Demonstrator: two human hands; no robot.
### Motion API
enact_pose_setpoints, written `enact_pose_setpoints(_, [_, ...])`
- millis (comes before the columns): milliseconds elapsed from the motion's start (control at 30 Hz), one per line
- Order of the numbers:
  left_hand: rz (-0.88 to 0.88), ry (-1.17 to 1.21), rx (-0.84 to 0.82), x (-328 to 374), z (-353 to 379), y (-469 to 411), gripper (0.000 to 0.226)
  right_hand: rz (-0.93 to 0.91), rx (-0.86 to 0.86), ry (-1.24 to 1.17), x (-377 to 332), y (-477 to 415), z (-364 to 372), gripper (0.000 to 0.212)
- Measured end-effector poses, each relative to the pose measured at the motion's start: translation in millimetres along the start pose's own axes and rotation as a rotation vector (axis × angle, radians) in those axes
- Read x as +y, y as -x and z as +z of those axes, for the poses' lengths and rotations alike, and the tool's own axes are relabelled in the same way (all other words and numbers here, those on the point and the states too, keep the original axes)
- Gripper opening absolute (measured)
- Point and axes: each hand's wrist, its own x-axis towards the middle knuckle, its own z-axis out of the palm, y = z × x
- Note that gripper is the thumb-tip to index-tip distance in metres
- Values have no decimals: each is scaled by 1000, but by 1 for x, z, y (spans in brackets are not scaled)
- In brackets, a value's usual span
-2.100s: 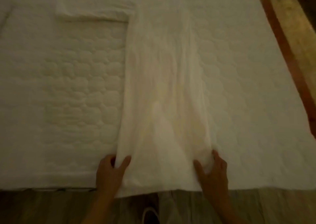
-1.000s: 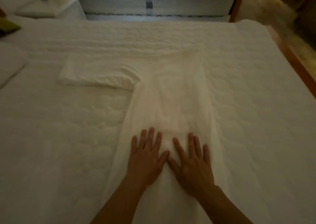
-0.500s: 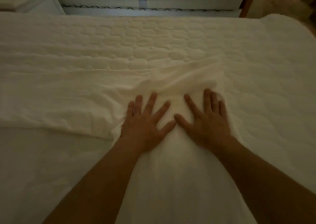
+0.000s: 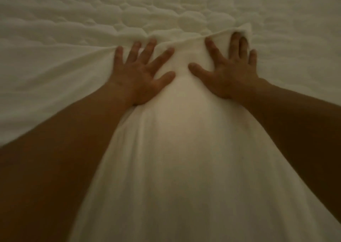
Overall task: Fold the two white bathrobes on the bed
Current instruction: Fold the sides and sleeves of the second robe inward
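Observation:
A white bathrobe (image 4: 184, 149) lies lengthwise on the quilted bed (image 4: 166, 7), running from the bottom of the view up to its far edge. My left hand (image 4: 142, 73) presses flat on the robe near that far edge, fingers spread. My right hand (image 4: 230, 70) presses flat beside it, fingertips reaching the robe's bunched upper right corner. One sleeve of the robe stretches away to the left (image 4: 46, 70). Only this one bathrobe is in view.
The quilted white bed cover fills the whole view beyond and on both sides of the robe. My two forearms cross the lower corners of the view. The light is dim.
My hands left the robe's near hem, then slid flat up along the cloth to its far edge. The view has closed in on the bed.

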Motion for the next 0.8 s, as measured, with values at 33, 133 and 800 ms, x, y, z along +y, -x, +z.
enact_pose_setpoints(33, [-16, -53, -27, 3, -4, 3, 68, 15, -29, 32, -4, 2, -7, 96])
enact_pose_setpoints(133, [-100, -227, -107, 22, -32, 10, 70, 85, -51, 137, -31, 24, -23, 82])
enact_pose_setpoints(800, [-90, 50, -166, 78, -18, 274, 74, 35, -87, -56, -10, 309, 22, 73])
